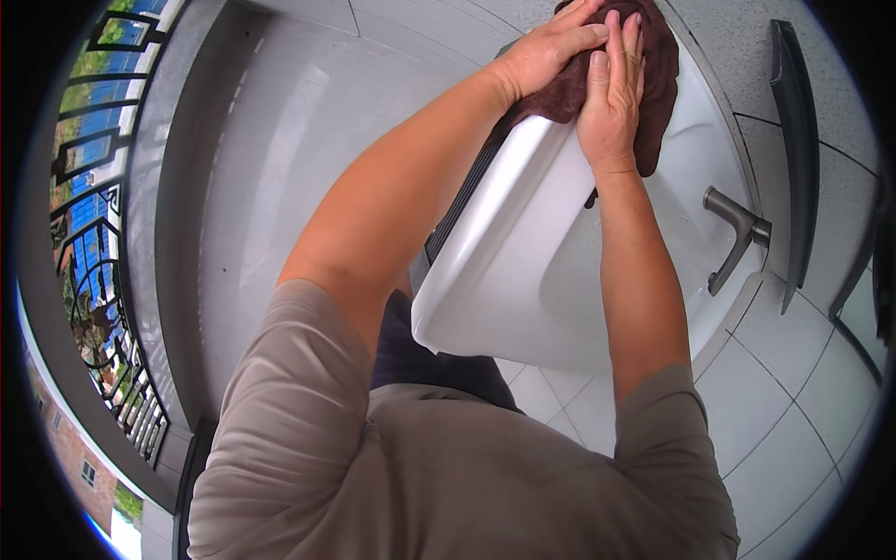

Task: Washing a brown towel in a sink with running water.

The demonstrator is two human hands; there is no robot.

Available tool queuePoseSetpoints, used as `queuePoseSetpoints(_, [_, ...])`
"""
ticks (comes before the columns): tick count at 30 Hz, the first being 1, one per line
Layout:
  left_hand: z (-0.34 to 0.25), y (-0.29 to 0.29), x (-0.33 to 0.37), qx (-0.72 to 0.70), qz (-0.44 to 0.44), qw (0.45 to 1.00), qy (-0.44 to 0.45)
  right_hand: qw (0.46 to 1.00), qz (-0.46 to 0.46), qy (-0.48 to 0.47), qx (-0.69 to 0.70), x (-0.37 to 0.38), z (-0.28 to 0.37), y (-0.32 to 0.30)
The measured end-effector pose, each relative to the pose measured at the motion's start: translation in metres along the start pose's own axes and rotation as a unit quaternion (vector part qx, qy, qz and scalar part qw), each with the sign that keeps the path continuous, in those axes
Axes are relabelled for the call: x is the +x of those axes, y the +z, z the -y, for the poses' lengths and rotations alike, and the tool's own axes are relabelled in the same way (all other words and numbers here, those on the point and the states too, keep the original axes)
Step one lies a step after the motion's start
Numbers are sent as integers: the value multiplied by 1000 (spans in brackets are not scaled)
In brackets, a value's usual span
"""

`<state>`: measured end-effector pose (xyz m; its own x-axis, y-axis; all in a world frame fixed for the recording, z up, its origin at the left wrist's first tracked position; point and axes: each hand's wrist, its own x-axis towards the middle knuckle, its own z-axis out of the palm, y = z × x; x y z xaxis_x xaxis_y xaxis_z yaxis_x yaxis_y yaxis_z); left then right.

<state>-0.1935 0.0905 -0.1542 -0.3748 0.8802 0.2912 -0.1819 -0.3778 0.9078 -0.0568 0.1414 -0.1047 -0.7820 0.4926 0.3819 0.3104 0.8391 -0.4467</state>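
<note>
Both hands are up at the far end of a white sink (495,280), over a dark brown cloth (660,89) that drapes across the rim and down into the basin. The left hand (558,49) comes in from the left with its fingers stretched out, and the right hand (611,112) lies close against it, fingers straight and pointing away; neither is clenched, and whether any cloth is pinched between them I cannot tell. The sink's long left rim runs between the two forearms toward the body, ending in a rounded near corner. The right forearm crosses over the basin, with a stretch of basin between it and the faucet (733,238), well apart from the hands. Left of the left forearm a broad floor (280,140) reaches to a low ledge and a black railing (93,177). The cloth looks soft, its folds bunched under the fingers; the sink is smooth and glossy, the faucet grey and angular with a metallic sheen, the wall tiles (775,373) pale and square-jointed.
</note>
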Motion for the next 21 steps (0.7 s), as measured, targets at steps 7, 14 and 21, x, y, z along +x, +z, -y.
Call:
queuePoseSetpoints(7, [-56, 17, -108, -23, -13, 978, -205, 991, 58, 90, 82, -57, 57, -6])
queuePoseSetpoints(14, [-99, 40, -232, -159, -64, 956, -236, 992, 113, 45, 12, -160, 129, -12])
queuePoseSetpoints(21, [-121, 77, -319, -194, -180, 950, -163, 985, 141, -91, 29, -213, 167, -40])
